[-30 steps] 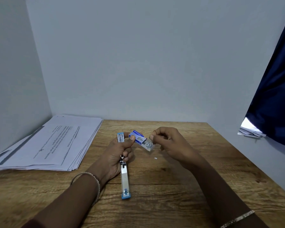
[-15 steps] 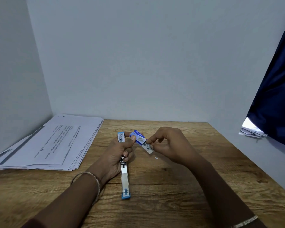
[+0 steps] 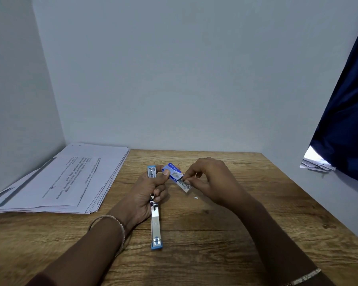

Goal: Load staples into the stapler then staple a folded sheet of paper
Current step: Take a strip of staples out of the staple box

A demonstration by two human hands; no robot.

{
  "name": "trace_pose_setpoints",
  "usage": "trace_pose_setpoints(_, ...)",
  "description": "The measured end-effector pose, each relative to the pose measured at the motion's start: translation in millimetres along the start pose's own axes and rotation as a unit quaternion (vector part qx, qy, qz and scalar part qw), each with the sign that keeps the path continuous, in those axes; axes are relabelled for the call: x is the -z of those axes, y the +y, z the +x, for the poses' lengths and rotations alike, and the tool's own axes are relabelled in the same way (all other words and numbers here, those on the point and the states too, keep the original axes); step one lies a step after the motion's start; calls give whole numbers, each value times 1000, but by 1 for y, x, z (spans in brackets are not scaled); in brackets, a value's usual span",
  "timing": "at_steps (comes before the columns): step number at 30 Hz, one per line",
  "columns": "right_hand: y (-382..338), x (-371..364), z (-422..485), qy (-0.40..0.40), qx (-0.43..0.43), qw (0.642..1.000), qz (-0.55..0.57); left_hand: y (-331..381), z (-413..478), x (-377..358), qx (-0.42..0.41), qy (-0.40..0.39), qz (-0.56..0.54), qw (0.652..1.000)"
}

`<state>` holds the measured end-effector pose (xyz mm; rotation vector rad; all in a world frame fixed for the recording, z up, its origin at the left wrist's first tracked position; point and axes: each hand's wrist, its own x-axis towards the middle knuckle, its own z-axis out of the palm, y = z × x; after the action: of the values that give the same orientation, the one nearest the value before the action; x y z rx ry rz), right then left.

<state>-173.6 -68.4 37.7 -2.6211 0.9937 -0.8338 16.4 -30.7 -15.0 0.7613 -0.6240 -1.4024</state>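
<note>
- Opened stapler [image 3: 155, 221] lies at lower centre of the frame on the wooden table [image 3: 225, 234].
- Left hand [image 3: 145, 195] clasps stapler and blue staple box [image 3: 172, 171].
- Right hand [image 3: 210, 180] pinches the box's drawn-out tray [image 3: 184, 185].
- Paper stack [image 3: 66, 178] lies at mid left.

A wooden table [image 3: 215, 234] with visible grain fills a corner of plain pale grey-blue walls [image 3: 184, 69], while a dark blue curtain [image 3: 347, 120] hangs at the right edge.
</note>
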Motion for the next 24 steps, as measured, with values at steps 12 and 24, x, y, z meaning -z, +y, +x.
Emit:
trace_pose_setpoints(12,0,4,-2,12,-15,999,41,2,-2,-5,6,18,-12,1000)
trace_pose_setpoints(24,5,1,-1,19,-53,995,78,1,-4,-6,-1,10,9,1000)
